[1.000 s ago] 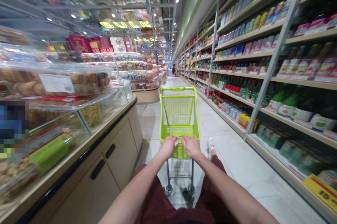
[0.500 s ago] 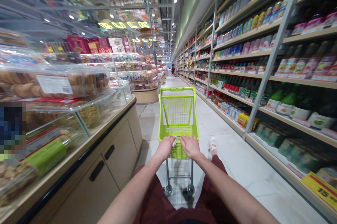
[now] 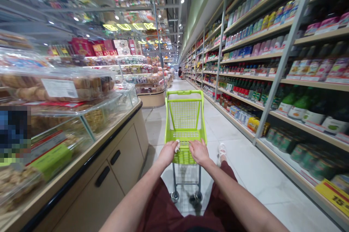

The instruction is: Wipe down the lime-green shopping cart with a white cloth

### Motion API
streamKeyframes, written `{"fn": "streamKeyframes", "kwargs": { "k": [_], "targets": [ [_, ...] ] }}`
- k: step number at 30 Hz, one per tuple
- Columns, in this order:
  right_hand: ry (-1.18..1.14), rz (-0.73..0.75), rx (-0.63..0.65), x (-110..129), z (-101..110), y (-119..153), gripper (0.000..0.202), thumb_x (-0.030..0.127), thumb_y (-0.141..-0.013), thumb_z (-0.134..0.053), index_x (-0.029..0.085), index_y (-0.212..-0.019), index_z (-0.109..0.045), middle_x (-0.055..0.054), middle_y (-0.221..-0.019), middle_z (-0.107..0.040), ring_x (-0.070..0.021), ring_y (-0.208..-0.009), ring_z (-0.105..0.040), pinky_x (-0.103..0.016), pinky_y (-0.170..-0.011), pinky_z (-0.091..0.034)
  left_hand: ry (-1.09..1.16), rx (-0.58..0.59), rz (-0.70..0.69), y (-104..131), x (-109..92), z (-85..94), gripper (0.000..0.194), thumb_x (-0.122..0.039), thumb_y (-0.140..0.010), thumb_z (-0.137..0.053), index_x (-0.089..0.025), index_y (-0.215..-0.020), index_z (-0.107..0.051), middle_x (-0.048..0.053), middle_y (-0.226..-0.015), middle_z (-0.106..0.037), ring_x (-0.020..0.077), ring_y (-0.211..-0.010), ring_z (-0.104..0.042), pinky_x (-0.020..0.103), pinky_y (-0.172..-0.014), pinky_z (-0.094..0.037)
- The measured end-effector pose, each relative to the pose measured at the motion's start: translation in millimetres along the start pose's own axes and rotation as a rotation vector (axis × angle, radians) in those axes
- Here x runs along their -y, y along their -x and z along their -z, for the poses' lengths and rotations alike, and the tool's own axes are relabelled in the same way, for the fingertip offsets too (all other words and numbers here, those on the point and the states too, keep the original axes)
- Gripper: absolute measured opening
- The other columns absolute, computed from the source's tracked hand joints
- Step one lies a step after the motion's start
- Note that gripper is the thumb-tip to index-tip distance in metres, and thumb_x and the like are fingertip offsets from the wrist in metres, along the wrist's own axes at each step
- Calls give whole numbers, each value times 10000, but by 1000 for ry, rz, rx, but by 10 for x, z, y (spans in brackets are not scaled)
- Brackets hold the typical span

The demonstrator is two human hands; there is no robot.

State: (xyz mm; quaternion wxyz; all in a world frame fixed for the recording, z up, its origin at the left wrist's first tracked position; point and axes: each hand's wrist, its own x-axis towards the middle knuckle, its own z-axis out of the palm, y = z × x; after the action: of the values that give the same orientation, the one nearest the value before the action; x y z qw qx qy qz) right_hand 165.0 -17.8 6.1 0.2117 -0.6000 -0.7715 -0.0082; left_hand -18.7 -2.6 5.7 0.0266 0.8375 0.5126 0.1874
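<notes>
Nearest, the left hand (image 3: 167, 154) pinches a white scrap (image 3: 177, 146) and the right hand (image 3: 199, 153) curls its fingers, both on the near edge of the green cart (image 3: 184, 93). It stands on pale floor tiles (image 3: 237, 152) between a wooden counter (image 3: 131, 146), left, and drink shelves (image 3: 288, 45), right. Far off: a person (image 3: 180, 72).

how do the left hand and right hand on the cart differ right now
The left hand holds a white crumpled scrap near its thumb; no such scrap shows at the right hand. The left hand is over the left part of the near edge of the green cart, while the right hand is over the right part. Both are bare, backs up, set apart from each other.
</notes>
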Motion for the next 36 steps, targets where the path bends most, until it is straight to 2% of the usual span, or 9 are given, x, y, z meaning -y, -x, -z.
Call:
{"fn": "streamKeyframes", "kwargs": {
  "k": [9, 15, 24, 30, 36],
  "targets": [
    [-16, 53, -35, -89, -11, 25, 319, 268, -892, -324, 212, -1050, -596, -57, -1027, -645, -178, -1007, -534, -389, -1027, -140, -13, -59, -12, 44, 32, -1, 340, -191, -848, -390, -174, -1172, -492, 72, -1007, -592, 162, -952, -511, 291, -881, -353],
    [-26, 27, -40, -55, -27, 30, 324, 267, -893, -319, 218, -1044, -601, -49, -1035, -643, -170, -1006, -532, -386, -1028, -134, -16, -35, 69, 43, 19, -16, 372, -151, -821, -408, -206, -1181, -485, 67, -1041, -584, 171, -984, -503, 320, -905, -337],
    [-10, 5, -19, -43, -9, 37, 331, 267, -896, -311, 222, -1059, -596, -45, -1047, -641, -167, -1012, -530, -373, -1019, -143, 41, -15, 135, 63, -18, -27, 415, -140, -814, -394, -206, -1218, -459, 67, -1088, -552, 160, -1024, -473, 269, -899, -351],
    [-18, 16, -21, -30, 18, 41, 333, 264, -896, -309, 224, -1025, -612, -52, -1029, -645, -174, -1011, -531, -381, -1003, -156, 54, -20, 128, 57, -24, -18, 376, -167, -822, -391, -188, -1184, -491, 76, -1043, -563, 167, -988, -487, 260, -855, -377],
    [-26, 17, -41, -26, 20, 50, 316, 253, -889, -329, 225, -1001, -622, -44, -1005, -652, -172, -991, -538, -376, -998, -162, 60, -8, 154, 72, -59, 0, 415, -124, -802, -390, -198, -1201, -475, 71, -1090, -550, 154, -1019, -471, 259, -890, -359]
  ]
}}
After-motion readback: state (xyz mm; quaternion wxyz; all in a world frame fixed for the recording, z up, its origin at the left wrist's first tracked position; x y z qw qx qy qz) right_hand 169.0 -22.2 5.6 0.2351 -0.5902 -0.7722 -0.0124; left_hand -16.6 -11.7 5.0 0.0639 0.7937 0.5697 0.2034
